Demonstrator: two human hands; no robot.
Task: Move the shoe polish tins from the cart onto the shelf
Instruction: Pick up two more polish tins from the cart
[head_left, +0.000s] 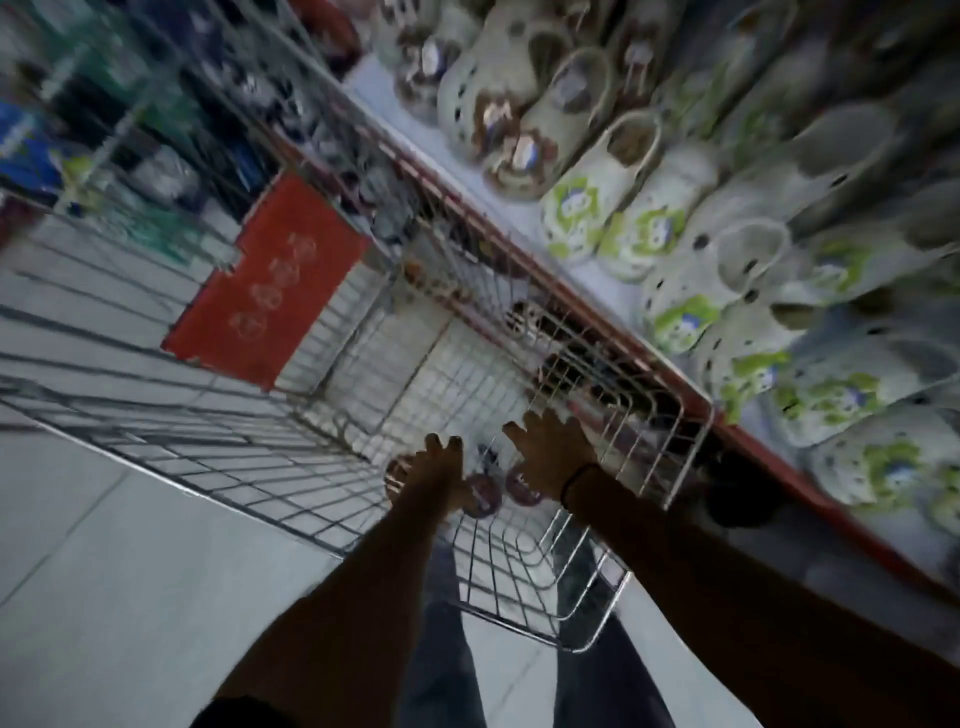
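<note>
The view is motion-blurred. Both my hands reach down into the near corner of a wire shopping cart (208, 486). Small round dark-red shoe polish tins lie on the cart floor there: one (485, 500) between my hands, one (521, 488) under my right wrist, one (397, 472) at the left of my left hand. My left hand (441, 470) hangs over the tins, back to the camera, and its grip is hidden. My right hand (550, 452) has its fingers spread just above the tins. The shelf (571, 293) with a red front edge runs along the cart's right side.
Rows of white clogs (649, 208) with green or brown decorations fill the shelf top. A red panel (265, 283) stands at the cart's far end. Dark items sit on a lower shelf level behind the cart's right wall. Pale floor tiles (130, 571) lie to the left.
</note>
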